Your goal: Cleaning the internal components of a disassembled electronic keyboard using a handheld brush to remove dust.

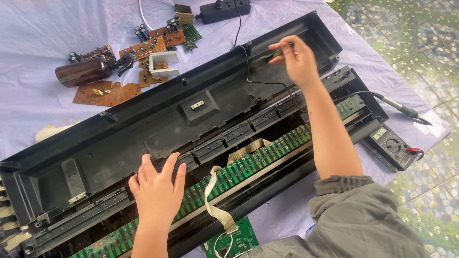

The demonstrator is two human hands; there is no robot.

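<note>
A long black electronic keyboard casing [158, 114] lies opened across a pale cloth, with a strip of green circuit boards [267, 153] running along its lower half. My left hand [157, 188] rests flat, fingers spread, on the casing's inner edge beside the green boards. My right hand [295, 58] is raised over the upper right of the casing, fingers pinched on a small dark tool [277, 54] with a yellowish part. A black wire [267, 85] runs under it. A beige ribbon cable [216, 198] loops from the boards down to a small green board [236, 241].
Brown circuit boards [107, 93], a brown bottle [82, 71], a white bracket [163, 64] and a black power strip [224, 9] lie beyond the casing. A soldering iron [399, 107] and a multimeter [392, 145] sit at right. Tiled floor borders the cloth.
</note>
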